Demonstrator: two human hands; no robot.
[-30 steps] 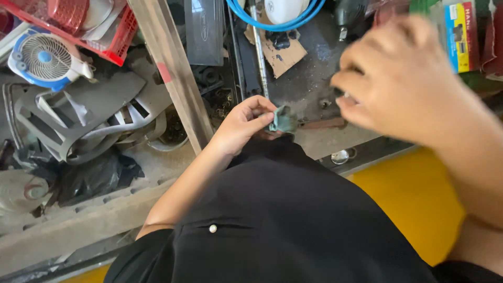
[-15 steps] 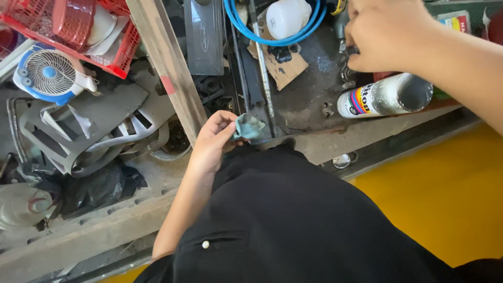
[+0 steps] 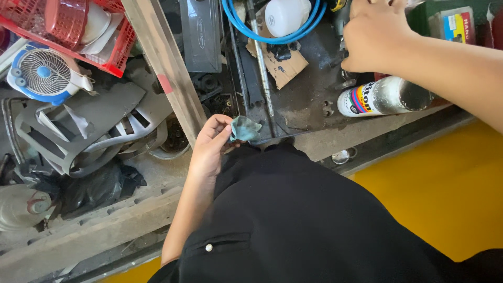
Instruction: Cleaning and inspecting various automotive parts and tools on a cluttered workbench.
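Left hand: my left hand sits close to my body, at the near edge of the tabletop, fingers pinched around a small teal rag that is bunched up and pokes out to the right of my thumb.
Rag: it is clear of the dark surface as far as I can tell, held just above the near edge, touching nothing but my fingers.
Near clutter: a wooden plank runs diagonally just beside my left hand; grey plastic mouldings and a black bag lie to its left.
Spray can: a white spray can lies on its side on the tabletop, just below my right wrist.
Right hand: my right hand reaches far across, knuckles up, fingers curled down among small metal parts; I cannot tell whether it grips anything, since the fingertips are hidden.
Far items: 1 blue hose loops around a white plastic bottle; a scrap of cardboard lies under them, and a red basket and small blue fan sit far left.
Risk: my forearm passes right over the can, so drawing the arm back low could roll it off the edge.
Risk 2: the rag is held by a light pinch only and could slip down onto the greasy surface.
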